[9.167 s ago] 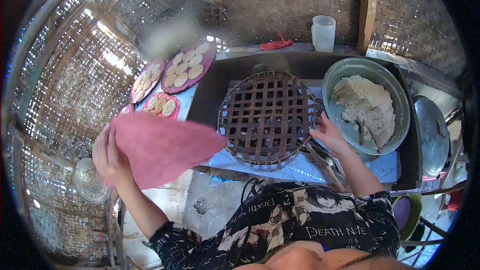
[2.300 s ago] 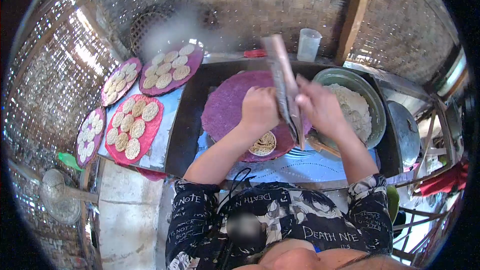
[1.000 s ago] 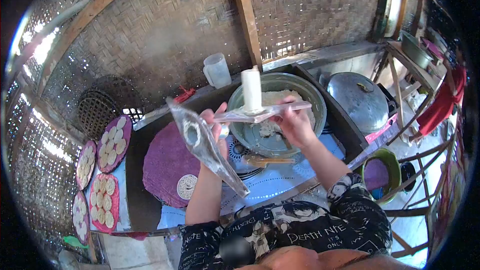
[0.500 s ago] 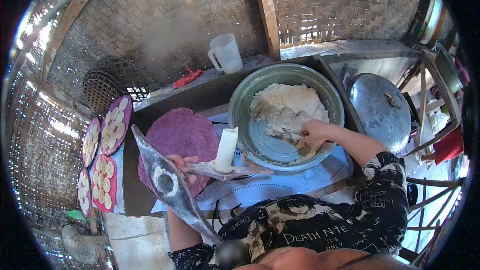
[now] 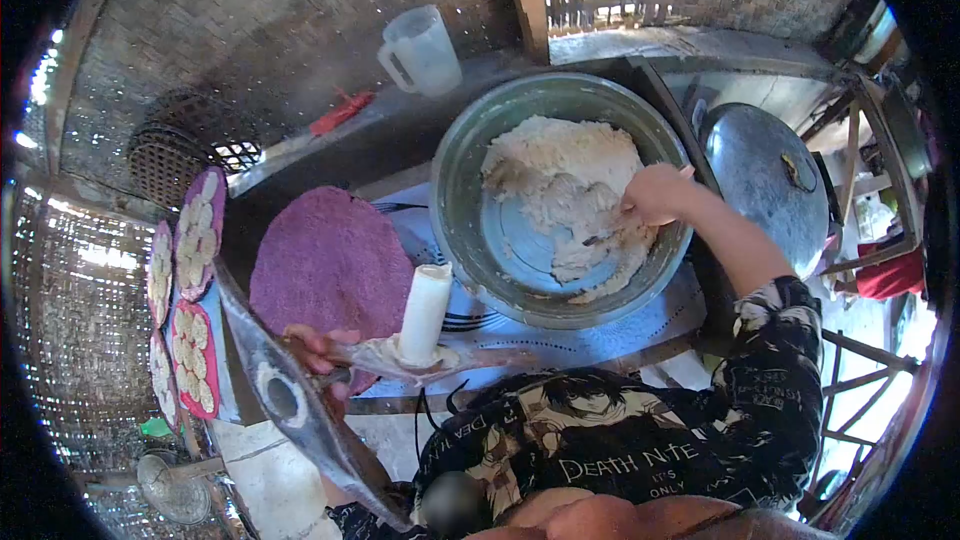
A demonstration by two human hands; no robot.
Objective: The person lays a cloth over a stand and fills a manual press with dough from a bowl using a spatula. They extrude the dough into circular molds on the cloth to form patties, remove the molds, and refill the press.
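My left hand (image 5: pixel 318 352) is closed around a hand-held wooden dough press (image 5: pixel 350 355). One of its arms has a round hole ringed with dough. The other arm carries an upright white cylinder (image 5: pixel 426 315), smeared with dough at its base. My right hand (image 5: pixel 660 196) is inside a large green basin (image 5: pixel 462 275), closed on a thin spoon-like utensil whose tip is partly in the dough. Pale, sticky dough (image 5: pixel 570 170) fills the back and right of the basin. Below the left hand's press lies a round purple mat (image 5: pixel 330 250).
A translucent jug (image 5: pixel 425 55) and a red plastic scrap (image 5: pixel 342 112) sit on the back ledge. To the right stands a large lidded metal pot (image 5: pixel 765 190). At left are purple and red mats (image 5: pixel 197 365) bearing several pale dough rounds, near a woven basket (image 5: pixel 165 165).
My view has shifted, so the basin and mat appear higher and further left. My right hand has moved with its utensil in the dough. The left hand keeps its hold on the press.
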